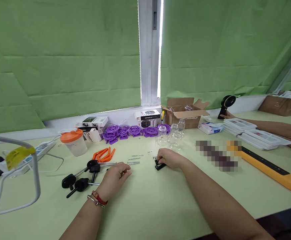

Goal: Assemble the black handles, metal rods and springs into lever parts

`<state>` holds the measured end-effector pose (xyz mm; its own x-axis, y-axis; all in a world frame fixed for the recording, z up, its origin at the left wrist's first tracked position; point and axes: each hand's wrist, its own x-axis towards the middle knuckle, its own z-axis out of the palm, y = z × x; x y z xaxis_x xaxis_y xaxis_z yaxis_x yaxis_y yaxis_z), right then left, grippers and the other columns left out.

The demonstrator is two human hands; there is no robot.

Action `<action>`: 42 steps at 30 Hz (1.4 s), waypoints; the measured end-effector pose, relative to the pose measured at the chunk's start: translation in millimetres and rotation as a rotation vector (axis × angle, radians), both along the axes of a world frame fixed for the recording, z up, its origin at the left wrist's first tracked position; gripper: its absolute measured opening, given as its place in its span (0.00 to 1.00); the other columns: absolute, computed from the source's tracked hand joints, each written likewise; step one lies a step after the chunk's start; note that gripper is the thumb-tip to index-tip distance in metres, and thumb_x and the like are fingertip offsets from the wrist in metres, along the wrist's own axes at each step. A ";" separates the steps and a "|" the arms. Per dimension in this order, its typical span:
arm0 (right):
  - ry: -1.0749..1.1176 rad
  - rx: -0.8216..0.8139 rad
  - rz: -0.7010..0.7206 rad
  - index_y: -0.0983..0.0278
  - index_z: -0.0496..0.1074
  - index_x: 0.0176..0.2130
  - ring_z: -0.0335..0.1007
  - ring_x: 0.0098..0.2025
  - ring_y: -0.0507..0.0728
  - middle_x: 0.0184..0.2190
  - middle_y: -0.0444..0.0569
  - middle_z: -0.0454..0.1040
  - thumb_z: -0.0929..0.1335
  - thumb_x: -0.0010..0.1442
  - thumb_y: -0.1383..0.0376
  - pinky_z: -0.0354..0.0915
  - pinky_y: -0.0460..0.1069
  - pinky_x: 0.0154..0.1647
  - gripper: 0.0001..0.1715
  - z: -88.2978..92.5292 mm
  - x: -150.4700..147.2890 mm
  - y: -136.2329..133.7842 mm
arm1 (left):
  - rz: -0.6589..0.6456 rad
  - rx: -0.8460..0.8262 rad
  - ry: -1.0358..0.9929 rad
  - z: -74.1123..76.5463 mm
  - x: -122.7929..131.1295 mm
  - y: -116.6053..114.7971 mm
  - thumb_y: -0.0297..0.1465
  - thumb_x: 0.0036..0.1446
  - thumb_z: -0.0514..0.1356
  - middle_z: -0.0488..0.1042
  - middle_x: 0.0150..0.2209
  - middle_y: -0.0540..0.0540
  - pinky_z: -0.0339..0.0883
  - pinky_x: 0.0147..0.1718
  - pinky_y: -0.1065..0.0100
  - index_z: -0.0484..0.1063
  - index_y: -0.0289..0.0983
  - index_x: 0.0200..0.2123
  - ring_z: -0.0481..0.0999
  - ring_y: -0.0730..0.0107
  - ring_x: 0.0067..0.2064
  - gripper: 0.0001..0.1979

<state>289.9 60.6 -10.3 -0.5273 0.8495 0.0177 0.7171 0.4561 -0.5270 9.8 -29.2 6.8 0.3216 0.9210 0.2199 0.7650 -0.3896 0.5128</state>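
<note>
My left hand (116, 175) rests low over the table, its fingers loosely bent and apart, with nothing visible in them. Beside it lie several black knobs with metal shafts (81, 184) and orange curved plastic pieces (104, 155). Several thin metal rods (134, 162) lie just beyond its fingertips. My right hand (169, 158) reaches down with closed fingers onto a small black plastic part (160, 166); its fingertips are partly hidden. Next to those fingers are small springs (154, 157), and a few tiny metal nuts (149, 152) lie farther left.
Purple plastic wheel-like parts (134, 130) line the back, beside glass jars (162, 136) and an open carton (182, 115). An orange-lidded shaker (74, 141) and a grey wire frame (36, 176) stand left. Another person's hand (227, 115) holds a black fan (225, 105) at right.
</note>
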 end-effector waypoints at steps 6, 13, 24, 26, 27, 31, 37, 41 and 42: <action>0.022 0.004 0.011 0.63 0.76 0.28 0.67 0.38 0.57 0.33 0.49 0.74 0.69 0.46 0.71 0.61 0.47 0.37 0.06 4.6 -2.1 -4.0 | -0.011 0.004 -0.009 -0.9 -0.2 0.3 0.33 0.55 0.53 0.71 0.29 0.47 0.60 0.31 0.68 0.71 0.38 0.33 0.68 0.69 0.31 0.09; 0.169 0.017 0.008 0.63 0.74 0.29 0.65 0.36 0.55 0.34 0.48 0.70 0.68 0.48 0.70 0.61 0.48 0.38 0.05 8.2 -3.6 -7.2 | -0.018 0.027 -0.043 -5.5 1.8 1.8 0.34 0.55 0.54 0.71 0.28 0.48 0.61 0.31 0.69 0.72 0.38 0.35 0.68 0.70 0.30 0.09; 0.743 -0.217 0.105 0.64 0.70 0.29 0.60 0.30 0.50 0.27 0.43 0.67 0.68 0.51 0.64 0.60 0.46 0.34 0.05 10.0 -86.0 -57.9 | -0.100 0.079 -0.379 -4.9 19.3 -4.4 0.37 0.56 0.56 0.68 0.29 0.48 0.61 0.31 0.71 0.71 0.40 0.47 0.65 0.72 0.31 0.16; 0.786 -0.247 0.060 0.64 0.69 0.28 0.60 0.29 0.50 0.25 0.42 0.67 0.70 0.48 0.62 0.60 0.46 0.34 0.08 7.0 -93.7 -60.5 | -0.080 0.082 -0.401 -3.2 18.9 -4.0 0.37 0.56 0.56 0.67 0.28 0.48 0.61 0.30 0.71 0.73 0.39 0.42 0.65 0.72 0.31 0.13; 0.802 -0.261 0.044 0.64 0.70 0.29 0.60 0.28 0.50 0.25 0.42 0.67 0.71 0.47 0.61 0.61 0.46 0.33 0.09 6.0 -95.5 -60.6 | -0.075 0.082 -0.404 -2.8 18.5 -3.7 0.37 0.56 0.56 0.68 0.28 0.47 0.60 0.30 0.71 0.74 0.39 0.40 0.65 0.72 0.31 0.13; 0.730 -0.247 0.035 0.64 0.71 0.29 0.61 0.28 0.50 0.24 0.42 0.68 0.71 0.46 0.61 0.61 0.46 0.32 0.10 5.3 -90.8 -51.8 | -0.072 0.084 -0.373 -1.8 17.9 -3.9 0.37 0.56 0.56 0.68 0.29 0.47 0.60 0.30 0.71 0.74 0.38 0.37 0.65 0.71 0.31 0.11; 0.473 0.106 -0.261 0.63 0.72 0.36 0.66 0.40 0.53 0.38 0.48 0.72 0.60 0.58 0.67 0.61 0.48 0.43 0.12 -3.6 -47.4 -5.7 | -0.006 0.056 -0.384 0.0 18.7 -5.8 0.37 0.59 0.51 0.72 0.36 0.45 0.61 0.35 0.69 0.68 0.37 0.37 0.69 0.70 0.36 0.11; 0.202 0.224 -0.291 0.64 0.73 0.39 0.65 0.43 0.55 0.40 0.50 0.71 0.60 0.58 0.70 0.59 0.49 0.46 0.15 -18.2 -25.1 18.8 | -0.011 -0.035 -0.321 -3.2 18.5 -4.6 0.38 0.61 0.47 0.72 0.30 0.48 0.61 0.32 0.69 0.66 0.38 0.37 0.68 0.71 0.30 0.12; 0.138 0.238 -0.267 0.64 0.74 0.40 0.64 0.44 0.55 0.40 0.51 0.71 0.60 0.58 0.70 0.59 0.49 0.46 0.15 -21.0 -24.4 21.8 | -0.016 -0.040 -0.303 -3.8 18.5 -4.4 0.38 0.61 0.47 0.72 0.30 0.48 0.61 0.32 0.69 0.66 0.38 0.37 0.68 0.71 0.30 0.12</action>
<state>265.5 82.4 -31.4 -0.2664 0.9204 0.2860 0.7570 0.3835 -0.5290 28.2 -33.6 2.9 0.2610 0.9264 0.2715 0.5686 -0.3748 0.7322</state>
